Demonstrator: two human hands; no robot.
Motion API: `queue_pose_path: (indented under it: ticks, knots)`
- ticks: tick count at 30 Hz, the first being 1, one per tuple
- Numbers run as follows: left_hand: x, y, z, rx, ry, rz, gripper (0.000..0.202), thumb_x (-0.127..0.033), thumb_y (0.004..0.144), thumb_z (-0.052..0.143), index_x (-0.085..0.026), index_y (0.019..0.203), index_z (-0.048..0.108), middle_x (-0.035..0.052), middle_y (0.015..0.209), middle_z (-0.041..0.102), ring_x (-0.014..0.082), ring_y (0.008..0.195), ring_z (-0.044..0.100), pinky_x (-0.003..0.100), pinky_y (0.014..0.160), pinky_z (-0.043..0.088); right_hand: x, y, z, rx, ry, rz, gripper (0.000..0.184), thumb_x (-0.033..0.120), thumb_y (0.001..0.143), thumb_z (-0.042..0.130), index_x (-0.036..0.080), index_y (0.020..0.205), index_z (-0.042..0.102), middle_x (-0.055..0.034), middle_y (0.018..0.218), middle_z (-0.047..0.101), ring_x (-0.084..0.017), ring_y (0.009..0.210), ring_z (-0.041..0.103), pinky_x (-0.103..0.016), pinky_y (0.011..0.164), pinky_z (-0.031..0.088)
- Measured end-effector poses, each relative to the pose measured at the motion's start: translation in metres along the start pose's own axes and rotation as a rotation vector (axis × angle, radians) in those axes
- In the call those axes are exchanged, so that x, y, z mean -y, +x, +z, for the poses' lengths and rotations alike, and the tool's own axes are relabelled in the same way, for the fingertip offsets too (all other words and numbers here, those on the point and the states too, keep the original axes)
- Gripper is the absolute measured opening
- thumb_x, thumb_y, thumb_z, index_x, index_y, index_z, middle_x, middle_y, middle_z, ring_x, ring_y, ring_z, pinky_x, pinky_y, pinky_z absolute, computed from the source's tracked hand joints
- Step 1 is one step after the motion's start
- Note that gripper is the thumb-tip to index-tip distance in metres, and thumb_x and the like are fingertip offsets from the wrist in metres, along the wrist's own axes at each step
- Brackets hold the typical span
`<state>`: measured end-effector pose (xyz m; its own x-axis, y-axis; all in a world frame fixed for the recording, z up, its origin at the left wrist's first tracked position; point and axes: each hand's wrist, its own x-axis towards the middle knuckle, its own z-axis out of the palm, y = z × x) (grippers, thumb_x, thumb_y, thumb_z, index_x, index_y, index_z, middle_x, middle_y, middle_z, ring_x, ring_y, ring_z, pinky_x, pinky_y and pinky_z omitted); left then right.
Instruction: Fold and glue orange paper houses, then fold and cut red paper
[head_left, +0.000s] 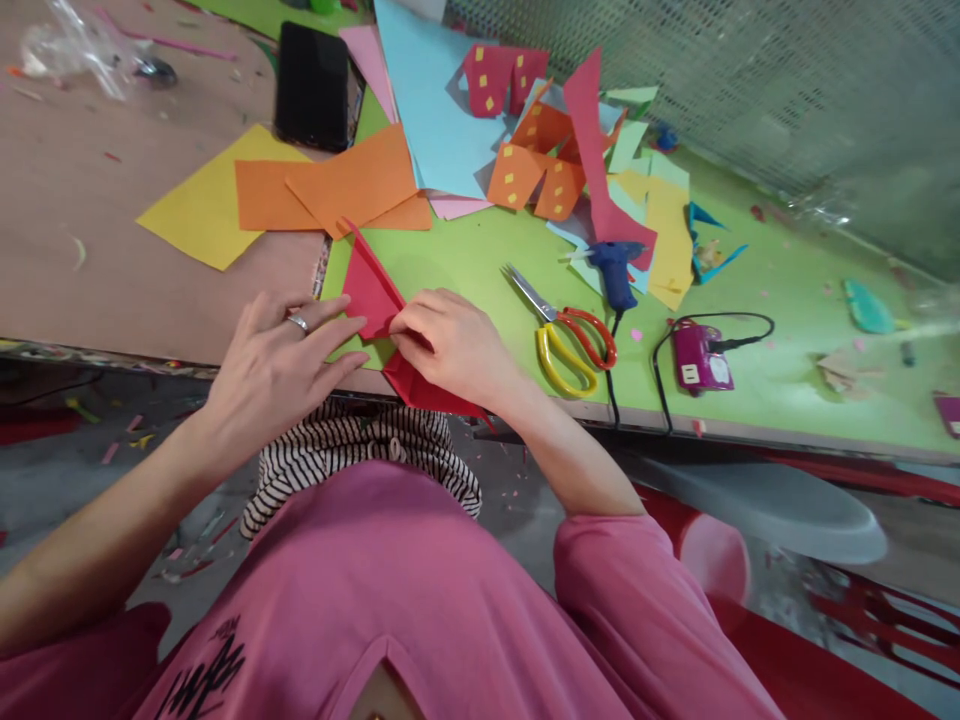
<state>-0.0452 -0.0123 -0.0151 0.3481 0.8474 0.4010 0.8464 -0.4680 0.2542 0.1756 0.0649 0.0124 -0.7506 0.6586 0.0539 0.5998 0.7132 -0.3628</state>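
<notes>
A folded piece of red paper [367,290] lies at the front of the green table, one narrow edge standing up and its right part reaching over the front edge. My right hand [450,340] pinches this paper near its middle, thumb and fingers together. With fingers spread, my left hand [289,350] rests at the paper's left side, its fingertips touching or just beside it. A ring is on one finger. To the right of my right hand lie scissors [559,325] with one red and one yellow handle. Beyond them is a blue glue gun [615,270].
Orange strips [352,185] and a yellow sheet [214,205] lie behind my hands. A black phone [312,88], blue paper [439,100] and cut shapes with yellow squares [536,180] sit farther back. A purple power bank [701,357] with a cable stands right. A mesh panel [750,100] borders the table.
</notes>
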Motion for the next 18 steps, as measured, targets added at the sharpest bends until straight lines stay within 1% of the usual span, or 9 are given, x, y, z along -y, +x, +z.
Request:
queue_pose_path:
  ticks: [2, 4, 6, 8, 10, 12, 16, 18]
  knots:
    - [-0.002, 0.006, 0.003, -0.025, -0.025, 0.001, 0.024, -0.032, 0.105, 0.053, -0.025, 0.123, 0.066, 0.0087, 0.126, 0.076, 0.0290, 0.107, 0.070, 0.052, 0.096, 0.053, -0.001, 0.001, 0.001, 0.000, 0.014, 0.006, 0.020, 0.018, 0.100, 0.051, 0.018, 0.100, 0.071, -0.0088, 0.101, 0.068, -0.023, 0.097, 0.056, -0.037, 0.087, 0.041]
    - [-0.003, 0.013, 0.005, -0.029, -0.036, -0.004, 0.022, -0.030, 0.106, 0.048, -0.026, 0.111, 0.070, 0.0068, 0.112, 0.077, 0.0272, 0.101, 0.070, 0.051, 0.093, 0.053, -0.002, 0.001, 0.001, -0.007, 0.025, 0.011, 0.019, 0.018, 0.098, 0.051, 0.019, 0.098, 0.070, -0.0086, 0.101, 0.067, -0.024, 0.097, 0.056, -0.038, 0.088, 0.042]
    - [-0.003, 0.018, 0.007, -0.038, -0.057, -0.035, 0.025, -0.031, 0.106, 0.047, -0.026, 0.099, 0.070, 0.0052, 0.099, 0.076, 0.0258, 0.095, 0.070, 0.051, 0.092, 0.054, -0.003, 0.000, 0.002, -0.015, 0.044, 0.017, 0.017, 0.018, 0.098, 0.052, 0.019, 0.097, 0.069, -0.0083, 0.100, 0.067, -0.024, 0.098, 0.056, -0.038, 0.088, 0.043]
    - [-0.003, 0.021, 0.008, -0.052, -0.088, -0.088, 0.026, -0.034, 0.106, 0.048, -0.025, 0.092, 0.069, 0.0045, 0.091, 0.073, 0.0245, 0.090, 0.069, 0.052, 0.091, 0.055, -0.004, -0.001, 0.002, -0.021, 0.063, 0.027, 0.016, 0.017, 0.097, 0.053, 0.020, 0.097, 0.069, -0.0076, 0.100, 0.067, -0.024, 0.099, 0.057, -0.039, 0.089, 0.044]
    - [-0.004, 0.022, 0.008, -0.044, -0.121, -0.138, 0.024, -0.035, 0.104, 0.051, -0.025, 0.090, 0.067, 0.0040, 0.088, 0.072, 0.0234, 0.087, 0.068, 0.051, 0.089, 0.056, -0.004, -0.002, 0.002, -0.027, 0.070, 0.043, 0.015, 0.017, 0.097, 0.055, 0.021, 0.097, 0.069, -0.0071, 0.102, 0.066, -0.024, 0.100, 0.058, -0.039, 0.090, 0.045]
    - [-0.007, 0.023, 0.006, -0.007, -0.150, -0.166, 0.023, -0.037, 0.104, 0.053, -0.024, 0.090, 0.066, 0.0034, 0.088, 0.073, 0.0223, 0.087, 0.067, 0.050, 0.089, 0.057, -0.003, -0.002, 0.001, -0.032, 0.065, 0.060, 0.014, 0.017, 0.096, 0.056, 0.021, 0.097, 0.070, -0.0071, 0.104, 0.066, -0.024, 0.101, 0.058, -0.039, 0.090, 0.045]
    - [-0.016, 0.027, 0.001, 0.080, -0.124, -0.223, 0.034, -0.040, 0.106, 0.045, -0.021, 0.088, 0.066, 0.0015, 0.089, 0.071, 0.0192, 0.091, 0.066, 0.048, 0.096, 0.056, -0.003, -0.001, -0.001, -0.020, 0.064, 0.088, 0.015, 0.018, 0.098, 0.055, 0.020, 0.097, 0.070, -0.0069, 0.102, 0.064, -0.024, 0.102, 0.058, -0.039, 0.088, 0.046]
    - [-0.018, 0.027, -0.001, 0.100, -0.100, -0.245, 0.035, -0.040, 0.107, 0.043, -0.021, 0.088, 0.066, 0.0008, 0.088, 0.070, 0.0184, 0.093, 0.065, 0.048, 0.097, 0.056, -0.003, -0.001, -0.001, -0.014, 0.072, 0.107, 0.016, 0.019, 0.099, 0.055, 0.020, 0.097, 0.070, -0.0068, 0.101, 0.063, -0.024, 0.100, 0.058, -0.038, 0.086, 0.045]
